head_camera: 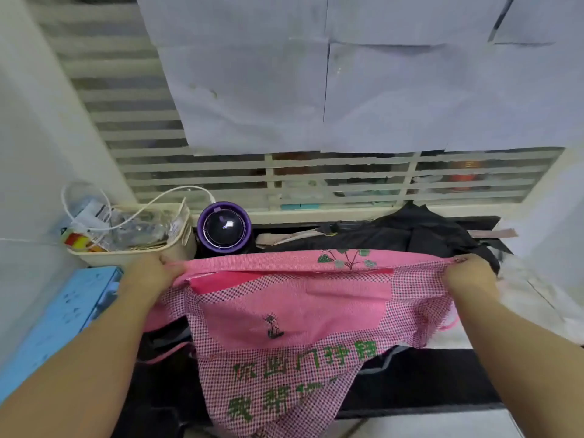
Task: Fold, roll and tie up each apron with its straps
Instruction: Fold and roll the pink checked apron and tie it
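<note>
Pink checked apron (pixel 294 314) hangs stretched between both hands over the dark counter (pixel 420 380); left hand (pixel 151 271) and right hand (pixel 471 273) each seemingly pinch its folded top edge.

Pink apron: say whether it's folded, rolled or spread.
Spread, not rolled: left hand and right hand stretch the pink apron wide by its upper corners.

One pink checked apron (pixel 294 298), one heap of black fabric (pixel 410 235), two hands: left hand (pixel 151 273), right hand (pixel 471 276). One purple round device (pixel 224 227), one cream basket (pixel 126 252), one blue box (pixel 72 308).
</note>
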### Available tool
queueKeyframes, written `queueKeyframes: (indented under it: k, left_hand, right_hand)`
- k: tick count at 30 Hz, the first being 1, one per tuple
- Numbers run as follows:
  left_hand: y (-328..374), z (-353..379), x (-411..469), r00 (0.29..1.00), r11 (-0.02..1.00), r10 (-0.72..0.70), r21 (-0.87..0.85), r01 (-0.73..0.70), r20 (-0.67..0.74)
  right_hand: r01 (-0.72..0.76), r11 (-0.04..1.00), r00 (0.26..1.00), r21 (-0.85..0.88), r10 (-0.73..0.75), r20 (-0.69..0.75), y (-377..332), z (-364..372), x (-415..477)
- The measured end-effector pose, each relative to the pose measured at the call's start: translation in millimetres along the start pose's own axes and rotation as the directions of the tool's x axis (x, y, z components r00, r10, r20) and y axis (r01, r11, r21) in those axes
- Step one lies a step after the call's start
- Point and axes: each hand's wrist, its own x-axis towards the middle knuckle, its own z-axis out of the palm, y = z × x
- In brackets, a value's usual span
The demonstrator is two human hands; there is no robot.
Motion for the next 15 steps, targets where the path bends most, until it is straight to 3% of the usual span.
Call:
queueKeyframes:
  k: [2, 4, 6, 7, 9, 10, 12, 13, 15]
  left_hand:
    - [2, 4, -2, 0.999, 0.991, -0.015, 0.13, 0.01, 0.037]
    - [9, 10, -6, 0.994, 0.977, 0.069, 0.207, -0.051, -0.08]
    - [18, 16, -14, 0.949, 0.973, 0.203, 0.16, -0.167, -0.241]
    - [23, 19, -18, 0.914, 0.955, 0.29, 0.139, -0.26, -0.284]
    - [30, 29, -24, 0.821, 0.862, 0.507, 0.182, -0.473, -0.265]
    - [33, 35, -26, 0.779, 0.806, 0.589, 0.225, -0.548, -0.213]
    - [35, 44, -26, 0.767, 0.748, 0.637, 0.303, -0.59, -0.078]
    - [36, 47, -25, 0.783, 0.745, 0.621, 0.33, -0.58, -0.026]
    - [38, 50, -22, 0.801, 0.745, 0.599, 0.36, -0.562, 0.013]
  right_hand:
    - [-0.008, 0.999, 0.999, -0.047, 0.006, -0.034, -5, 7, -7]
    - [0.035, 0.993, 0.995, -0.115, -0.046, -0.093, -8, 15, -15]
    - [0.233, 0.948, 0.948, -0.216, -0.271, -0.169, -11, 25, -19]
    - [0.389, 0.881, 0.881, -0.269, -0.441, -0.171, -14, 31, -20]
    - [0.695, 0.658, 0.678, -0.29, -0.734, -0.041, -24, 45, -26]
    - [0.804, 0.541, 0.569, -0.247, -0.82, 0.057, -31, 53, -30]
    - [0.907, 0.382, 0.415, -0.179, -0.884, 0.216, -46, 65, -41]
    - [0.923, 0.342, 0.38, -0.177, -0.887, 0.264, -55, 70, -45]
    - [0.917, 0.337, 0.394, -0.214, -0.849, 0.351, -67, 76, -46]
